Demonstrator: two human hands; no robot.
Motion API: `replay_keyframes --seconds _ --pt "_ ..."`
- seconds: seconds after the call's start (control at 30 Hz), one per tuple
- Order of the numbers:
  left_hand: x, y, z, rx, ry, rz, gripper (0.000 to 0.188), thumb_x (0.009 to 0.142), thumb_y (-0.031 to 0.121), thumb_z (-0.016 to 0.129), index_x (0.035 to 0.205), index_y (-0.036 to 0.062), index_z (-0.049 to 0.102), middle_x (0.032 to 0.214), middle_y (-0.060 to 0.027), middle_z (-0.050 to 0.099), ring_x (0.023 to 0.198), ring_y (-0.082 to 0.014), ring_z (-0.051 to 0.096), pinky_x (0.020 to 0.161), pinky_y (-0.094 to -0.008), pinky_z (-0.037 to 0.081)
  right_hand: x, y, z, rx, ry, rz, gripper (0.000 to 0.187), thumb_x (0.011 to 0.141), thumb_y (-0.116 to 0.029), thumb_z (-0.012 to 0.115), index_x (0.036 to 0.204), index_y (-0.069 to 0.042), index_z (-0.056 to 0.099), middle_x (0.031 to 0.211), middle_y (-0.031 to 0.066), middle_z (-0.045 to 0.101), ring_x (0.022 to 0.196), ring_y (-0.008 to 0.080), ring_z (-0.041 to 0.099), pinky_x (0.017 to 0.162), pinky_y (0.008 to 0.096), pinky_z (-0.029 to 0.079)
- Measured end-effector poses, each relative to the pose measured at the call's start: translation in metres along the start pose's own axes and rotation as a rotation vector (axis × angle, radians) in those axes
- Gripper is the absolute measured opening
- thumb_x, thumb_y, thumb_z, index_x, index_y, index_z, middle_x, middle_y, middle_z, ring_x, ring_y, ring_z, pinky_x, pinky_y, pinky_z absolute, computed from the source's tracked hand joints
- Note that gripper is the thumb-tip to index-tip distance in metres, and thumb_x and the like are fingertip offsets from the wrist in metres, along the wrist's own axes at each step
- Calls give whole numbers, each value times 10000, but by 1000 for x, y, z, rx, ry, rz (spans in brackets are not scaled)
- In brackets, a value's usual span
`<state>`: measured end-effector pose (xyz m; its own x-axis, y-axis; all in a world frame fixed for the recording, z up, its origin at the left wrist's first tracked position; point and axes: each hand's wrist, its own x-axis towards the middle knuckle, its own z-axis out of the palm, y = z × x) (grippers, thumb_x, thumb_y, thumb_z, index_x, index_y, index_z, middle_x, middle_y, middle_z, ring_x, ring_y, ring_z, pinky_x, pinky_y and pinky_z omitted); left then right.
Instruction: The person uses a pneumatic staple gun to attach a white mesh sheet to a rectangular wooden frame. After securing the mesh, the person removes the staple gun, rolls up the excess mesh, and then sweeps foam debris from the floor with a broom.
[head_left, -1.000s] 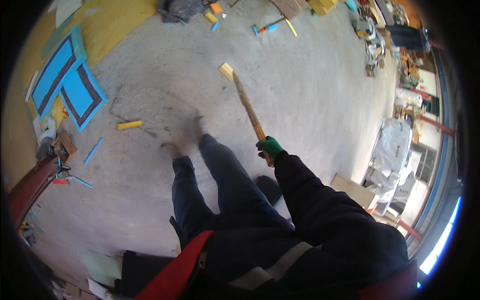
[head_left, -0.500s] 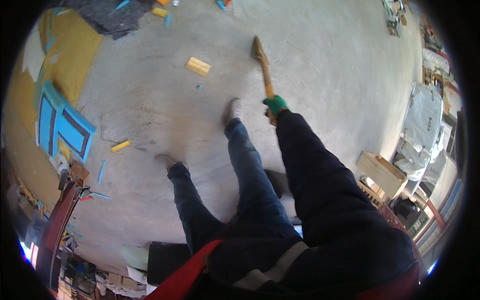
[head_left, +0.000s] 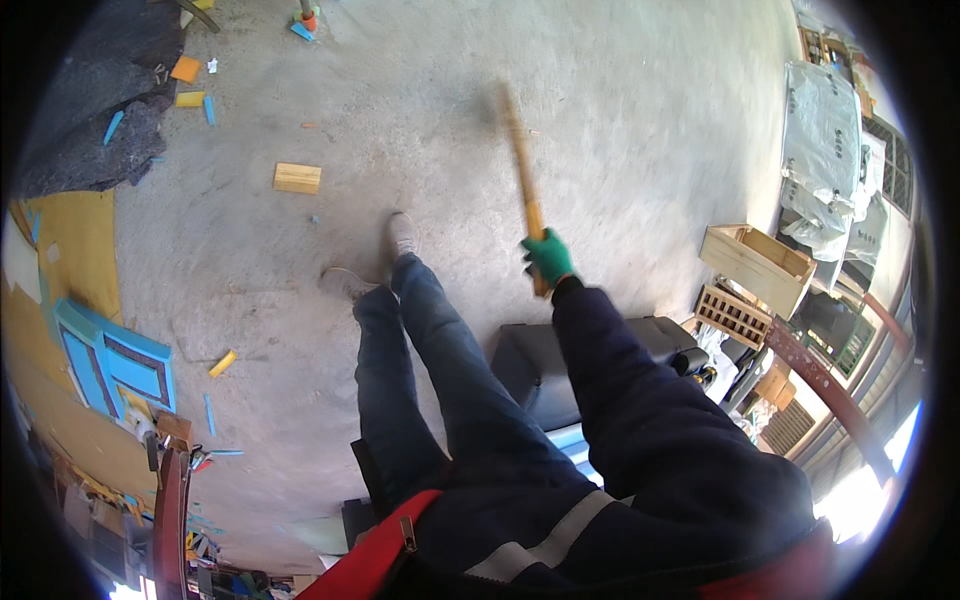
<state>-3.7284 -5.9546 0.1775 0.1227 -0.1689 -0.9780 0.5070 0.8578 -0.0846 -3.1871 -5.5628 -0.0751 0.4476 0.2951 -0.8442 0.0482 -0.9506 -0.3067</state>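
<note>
My right hand (head_left: 549, 257), in a green glove, is closed round the lower part of a wooden stick (head_left: 524, 170). The stick points forward over the concrete floor, held at arm's length; a short end pokes out below my fist. Its far end is smeared by motion, so I cannot make out its shape or whether it touches the floor. To the left of it a pale wooden block (head_left: 298, 178) lies on the floor, apart from the stick. My left hand is out of view.
At left lie a blue frame-like piece (head_left: 115, 355), a yellow strip (head_left: 223, 364) and a dark crumpled sheet (head_left: 90, 115). To my right stand a black padded seat (head_left: 535, 370), a wooden crate (head_left: 757, 265) and plastic-wrapped goods (head_left: 825, 150). A reddish-brown metal beam (head_left: 825, 385) runs nearby.
My view has turned toward the right, and the floor items have shifted left. My feet have come closer together. The stick stays in my right hand, and more of the black seat shows.
</note>
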Motion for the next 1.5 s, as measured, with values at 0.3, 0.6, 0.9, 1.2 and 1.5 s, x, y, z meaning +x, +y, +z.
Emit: replay_keyframes --seconds 0.3,0.6,0.9,1.2,1.5 --pt "-23 -16 -47 46 -156 -43 363 1044 336 528 1146 31 698 1120 -192 727 1051 -337 703 883 -440 552 69 45 15 -20 -201 34 303 916 -225 767 1022 -30 560 714 128 641 563 270 668 503 425 568" --pt "-10 -27 -50 -54 -169 86 369 1038 342 539 1130 27 705 1099 -191 734 1034 -334 708 874 -441 552 -134 -62 39 -493 -442 -12 356 886 -245 749 1150 -29 649 801 97 675 641 179 664 534 338 551" --pt "8 12 -8 -202 -151 163 374 1032 349 550 1115 22 713 1078 -190 742 1018 -330 713 864 -441 552 7 -317 106 -974 28 -595 343 851 -320 709 1070 -71 624 866 180 741 670 349 734 644 466 599" --pt "24 177 60 -337 -128 117 380 1026 355 561 1099 17 720 1057 -189 749 1002 -327 718 854 -442 552 135 -539 190 -1412 82 -824 413 847 -330 667 1164 -65 675 981 213 752 881 388 740 794 497 586" --pt "7 268 41 -355 -130 156 387 1020 361 572 1083 12 728 1037 -188 756 985 -324 723 844 -443 552 122 -619 33 -857 -123 -512 293 849 -192 755 1104 -92 652 758 67 639 589 189 635 499 364 535"
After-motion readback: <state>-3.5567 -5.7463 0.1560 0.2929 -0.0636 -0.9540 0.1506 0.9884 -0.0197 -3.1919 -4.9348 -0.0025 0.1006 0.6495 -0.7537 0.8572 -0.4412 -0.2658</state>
